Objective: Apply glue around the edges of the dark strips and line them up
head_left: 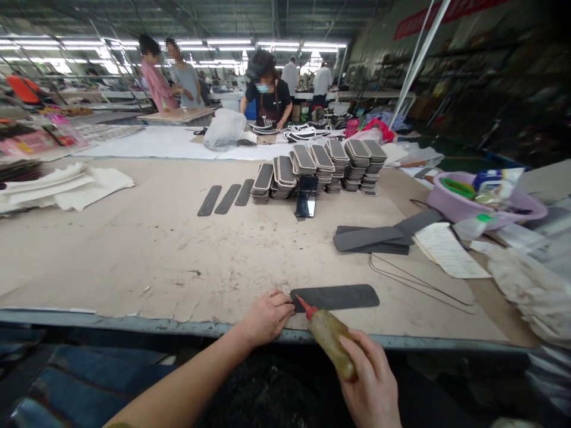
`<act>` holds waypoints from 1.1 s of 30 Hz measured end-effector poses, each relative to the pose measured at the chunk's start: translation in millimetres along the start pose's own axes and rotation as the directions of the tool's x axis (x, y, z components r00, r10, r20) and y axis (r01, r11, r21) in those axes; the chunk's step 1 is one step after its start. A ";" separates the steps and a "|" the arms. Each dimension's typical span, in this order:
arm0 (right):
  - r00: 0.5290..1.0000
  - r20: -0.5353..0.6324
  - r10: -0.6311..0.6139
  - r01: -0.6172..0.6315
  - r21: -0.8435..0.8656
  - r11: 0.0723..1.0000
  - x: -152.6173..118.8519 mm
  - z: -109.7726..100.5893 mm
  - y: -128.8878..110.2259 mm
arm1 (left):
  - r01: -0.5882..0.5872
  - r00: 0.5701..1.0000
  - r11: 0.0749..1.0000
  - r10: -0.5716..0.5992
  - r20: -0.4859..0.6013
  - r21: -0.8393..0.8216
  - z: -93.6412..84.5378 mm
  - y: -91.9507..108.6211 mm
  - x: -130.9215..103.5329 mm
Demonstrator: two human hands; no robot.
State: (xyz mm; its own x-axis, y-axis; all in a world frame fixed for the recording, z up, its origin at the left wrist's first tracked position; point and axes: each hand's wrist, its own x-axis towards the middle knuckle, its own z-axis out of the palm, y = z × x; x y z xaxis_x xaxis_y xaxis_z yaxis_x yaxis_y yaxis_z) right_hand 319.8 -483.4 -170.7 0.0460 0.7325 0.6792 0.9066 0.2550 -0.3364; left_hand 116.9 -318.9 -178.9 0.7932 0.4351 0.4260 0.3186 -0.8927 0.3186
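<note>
Bottle [329, 340] of cloudy yellow-brown plastic, soft-sided and smeared, tapers to a thin red nozzle [306, 305] whose tip is at the left end of a strip [343, 296]. That strip is flat, dark grey and matt, with rounded corners, and lies along the table's near edge. The right hand [371, 375] is curled round the bottle's lower body. The left hand [270, 318] has its fingers bunched together at the strip's left end; whether they pinch it, I cannot tell. Beyond lie more dark strips [372, 239], a loop of thin cord [417, 280], three pads [229, 199] and pale-edged stacks [322, 159] behind a glossy phone [306, 199]. Creased, stained brown paper [147, 249] covers the table. A smooth purple basin [441, 199] stands at right. Further back, a masked co-worker [273, 102] bends over pieces under rows of tube lights [229, 42].
</note>
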 end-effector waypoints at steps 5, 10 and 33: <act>1.000 0.020 -0.024 0.024 -0.008 1.000 1.6 -0.7 -0.2 | -0.005 1.000 1.000 0.005 0.010 0.002 1.1 -1.1 -1.2; 0.999 0.029 -0.039 0.038 0.049 0.998 6.6 1.2 -4.3 | 0.007 1.000 1.000 -0.007 0.021 0.000 0.7 -0.9 -1.1; 0.999 0.046 0.001 -0.005 0.066 0.998 -1.0 -1.2 0.3 | -0.015 1.000 1.000 0.015 -0.024 0.000 2.4 -1.5 -0.2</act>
State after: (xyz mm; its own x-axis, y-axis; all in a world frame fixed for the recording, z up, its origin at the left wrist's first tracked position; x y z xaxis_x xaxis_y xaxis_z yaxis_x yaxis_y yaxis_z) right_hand 320.5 -484.8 -170.7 0.0280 0.7612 0.6480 0.8768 0.2926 -0.3816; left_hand 117.4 -317.9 -181.5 0.7854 0.4239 0.4510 0.3062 -0.8993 0.3122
